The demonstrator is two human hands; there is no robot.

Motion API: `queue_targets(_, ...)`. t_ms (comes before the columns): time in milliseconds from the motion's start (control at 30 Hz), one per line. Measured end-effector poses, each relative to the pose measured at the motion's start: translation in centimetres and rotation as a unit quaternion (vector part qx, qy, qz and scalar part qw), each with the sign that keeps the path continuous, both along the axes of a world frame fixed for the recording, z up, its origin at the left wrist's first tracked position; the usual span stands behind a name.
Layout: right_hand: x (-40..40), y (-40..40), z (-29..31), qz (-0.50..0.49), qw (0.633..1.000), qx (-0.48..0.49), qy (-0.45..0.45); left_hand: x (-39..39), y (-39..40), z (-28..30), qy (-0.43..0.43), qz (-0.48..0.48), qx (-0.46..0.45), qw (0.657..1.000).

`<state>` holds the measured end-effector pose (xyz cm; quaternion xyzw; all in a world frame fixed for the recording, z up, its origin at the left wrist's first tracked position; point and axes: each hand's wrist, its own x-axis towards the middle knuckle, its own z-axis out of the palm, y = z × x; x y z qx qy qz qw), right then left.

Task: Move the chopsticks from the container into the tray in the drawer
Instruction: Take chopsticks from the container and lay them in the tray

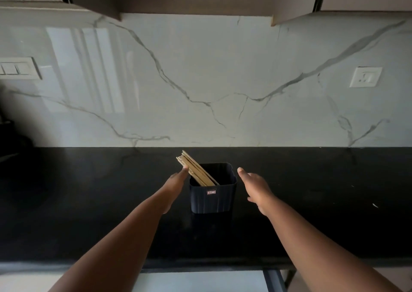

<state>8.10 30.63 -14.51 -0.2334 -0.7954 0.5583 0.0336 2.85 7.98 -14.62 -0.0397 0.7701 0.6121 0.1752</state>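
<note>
Chopsticks (193, 168) are standing as one pale bundle in a dark container (213, 197) on the black counter (89, 191), leaned to the left-rear corner so that the upper ends are raised above the rim, where they can be taken easily. An exact count is not possible, because the sticks are overlapped; several are seen. One container is seen, and two hands.

The left hand (176, 181) is stretched beside the container, and its fingertip is laid against the bundle near the rim; the fingers seem held together, not yet closed around anything. The right hand (254, 186) is held just beside the right wall, fingers loosely extended, nothing pinched, probably to steady the container. Only a pale edge, maybe the drawer (200, 280), is seen below the counter; the tray is not shown.
</note>
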Motion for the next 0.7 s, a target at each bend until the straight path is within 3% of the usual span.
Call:
queue_targets(133, -2.3, 0.9, -1.3, 0.020, 0.990, -0.138, -0.035, -1.2, 2.0, -1.1, -0.020, 0.057, 0.114, 0.992)
queue_targets(333, -4.6, 0.5, -2.6, 0.080, 0.968, -0.233, -0.038, -1.3, 3.1, -2.3, -0.049, 0.054, 0.194, 0.978)
queue_targets(700, -2.8, -3.5, -2.4, 0.106, 0.966, -0.234, -0.022, 0.9, 0.4, -1.4, -0.048, -0.016, 0.180, 0.982)
